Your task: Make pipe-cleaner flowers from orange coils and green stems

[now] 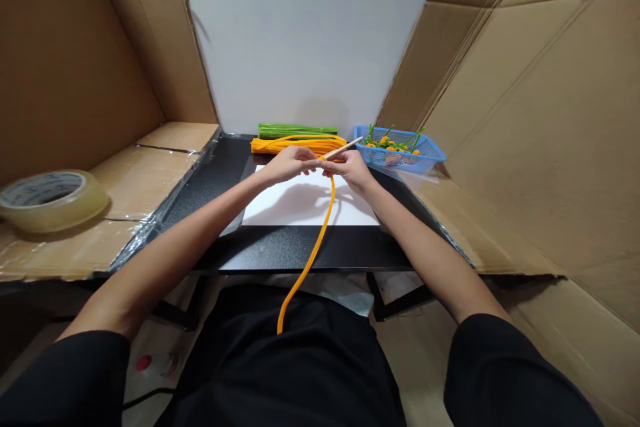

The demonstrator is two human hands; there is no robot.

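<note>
Over the white sheet [270, 210] my two hands meet, fingers closed. My left hand [293, 165] pinches the upper end of an orange pipe cleaner [320, 240] against a thin pale stick [350, 145]. Fingers of my right hand [353, 170] close around the stick and the pipe cleaner where they cross. The stick slants up to the right, its far tip free. From the hands the pipe cleaner's long tail hangs down past the table edge to my lap. Exactly how it sits on the stick is hidden by the fingertips.
Behind my hands lie a bundle of orange pipe cleaners [275, 145] and a green bundle [297, 129]. A blue basket [427, 153] at the back right holds green and orange pieces. A tape roll [75, 207] sits on cardboard at left. Cardboard walls [550, 113] flank the black table [250, 250].
</note>
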